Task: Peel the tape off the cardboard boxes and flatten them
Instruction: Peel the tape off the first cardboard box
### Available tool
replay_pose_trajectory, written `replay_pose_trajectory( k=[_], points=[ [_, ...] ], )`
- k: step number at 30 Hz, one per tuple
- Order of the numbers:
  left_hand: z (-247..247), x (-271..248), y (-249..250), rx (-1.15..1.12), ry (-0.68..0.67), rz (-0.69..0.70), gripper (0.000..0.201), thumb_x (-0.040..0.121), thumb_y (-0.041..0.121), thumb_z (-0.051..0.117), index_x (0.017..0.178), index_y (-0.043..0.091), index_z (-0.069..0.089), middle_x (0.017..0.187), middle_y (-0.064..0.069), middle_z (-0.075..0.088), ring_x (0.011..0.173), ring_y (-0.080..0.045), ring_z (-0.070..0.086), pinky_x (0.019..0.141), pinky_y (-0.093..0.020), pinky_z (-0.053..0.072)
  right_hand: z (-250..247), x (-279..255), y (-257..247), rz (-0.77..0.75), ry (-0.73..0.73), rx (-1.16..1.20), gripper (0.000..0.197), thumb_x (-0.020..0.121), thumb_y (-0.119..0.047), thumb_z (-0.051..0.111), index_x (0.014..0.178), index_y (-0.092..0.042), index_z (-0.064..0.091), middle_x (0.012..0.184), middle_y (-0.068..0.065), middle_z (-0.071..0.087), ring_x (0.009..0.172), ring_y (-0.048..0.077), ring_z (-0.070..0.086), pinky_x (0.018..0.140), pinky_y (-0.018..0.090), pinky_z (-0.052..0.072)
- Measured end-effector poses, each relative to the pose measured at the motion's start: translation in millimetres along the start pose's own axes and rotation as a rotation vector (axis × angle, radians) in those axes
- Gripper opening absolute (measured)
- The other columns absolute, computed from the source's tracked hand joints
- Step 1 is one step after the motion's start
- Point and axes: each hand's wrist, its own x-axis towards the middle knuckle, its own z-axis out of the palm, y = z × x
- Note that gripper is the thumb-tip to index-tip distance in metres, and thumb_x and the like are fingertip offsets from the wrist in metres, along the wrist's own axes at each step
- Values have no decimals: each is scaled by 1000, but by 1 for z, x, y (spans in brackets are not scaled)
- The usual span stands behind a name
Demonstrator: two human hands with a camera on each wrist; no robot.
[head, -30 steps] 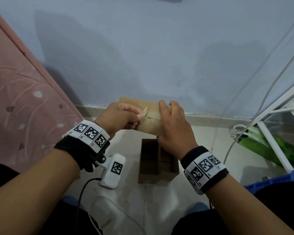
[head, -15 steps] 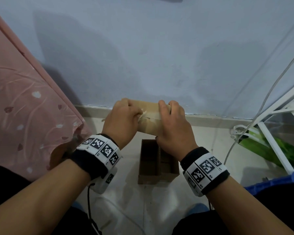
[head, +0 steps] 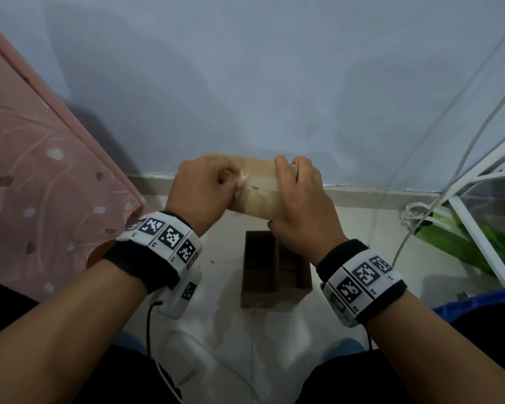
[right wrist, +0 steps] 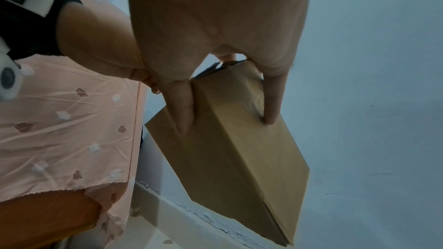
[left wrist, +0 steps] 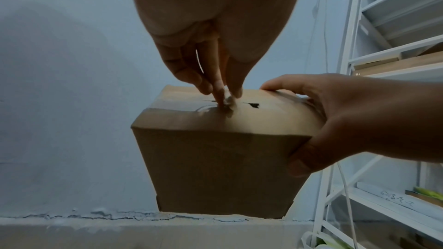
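1. A pale blue wall and a light tiled floor are seen, with a pink patterned cloth at the left and a white rack at the right.
2. A closed cardboard box is held in the air in front of the wall, above an open cardboard box standing on the floor.
3. The closed box is gripped at its right end by the right hand, thumb on one face and fingers on the opposite one.
4. A crumpled bit of tape on the box's top seam is pinched by the left hand.
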Motion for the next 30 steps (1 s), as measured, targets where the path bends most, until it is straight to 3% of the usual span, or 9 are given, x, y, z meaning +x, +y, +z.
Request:
replay_pose_trajectory(
  k=[6,8,11,15,18,19,22,26,30],
  points=[
    [5,3,-3,118,-33,39,16,91,21,66,79,14,74,89,-6,58,95,-29,56,80,-30,37,2,6,2,-8,34,-5,93,64,-11,72,148,-15,34,137,12,38,124,34,43,66,34,45],
    [3,3,-2,94,-37,45,27,91,30,61,75,10,70,81,-2,56,90,-25,55,81,-33,40,2,5,2,-5,40,-2,92,64,-12,72,148,-15,34,136,11,38,123,34,43,67,37,51],
    [3,4,-2,19,0,-45,30,81,48,74,77,21,60,88,7,48,95,-19,51,80,-26,36,0,4,0,-20,57,27,93,67,-12,71,151,-15,32,140,12,36,128,36,40,71,39,53],
    [2,2,-1,71,155,-222,84,54,75,75,109,18,46,120,-1,44,120,-24,42,101,-38,40,-4,5,-2,-23,80,96,94,70,-12,74,154,-15,31,145,13,33,132,34,38,75,36,48],
    [-5,5,-7,-103,46,-395,134,46,84,75,150,16,23,152,-7,33,144,-23,31,118,-42,32,-6,4,-2,-24,89,176,98,68,-12,78,154,-14,31,144,12,34,128,32,41,82,36,49],
    [-6,6,-10,-184,-9,-437,134,48,81,78,151,15,23,148,-4,42,139,-21,41,113,-39,39,-6,5,-2,-25,86,188,99,67,-11,79,153,-14,31,144,12,33,128,32,41,83,36,50],
    [-6,6,-14,-181,-37,-429,95,57,75,82,125,18,48,116,7,64,107,-14,63,91,-33,53,-5,5,1,-23,65,187,102,65,-9,80,153,-15,30,145,11,32,128,32,40,85,35,49],
    [-7,8,-22,-123,-20,-384,83,56,83,76,109,21,59,104,9,69,95,-12,66,86,-35,55,2,0,1,-2,38,217,103,66,-8,82,153,-12,28,145,13,30,129,34,40,93,30,41],
    [-8,8,-33,-110,-14,-346,63,64,77,69,97,23,67,92,10,72,88,-14,69,84,-38,57,10,-6,3,25,-11,243,106,65,-12,85,153,-12,26,145,13,29,129,35,42,100,38,47]
  ],
)
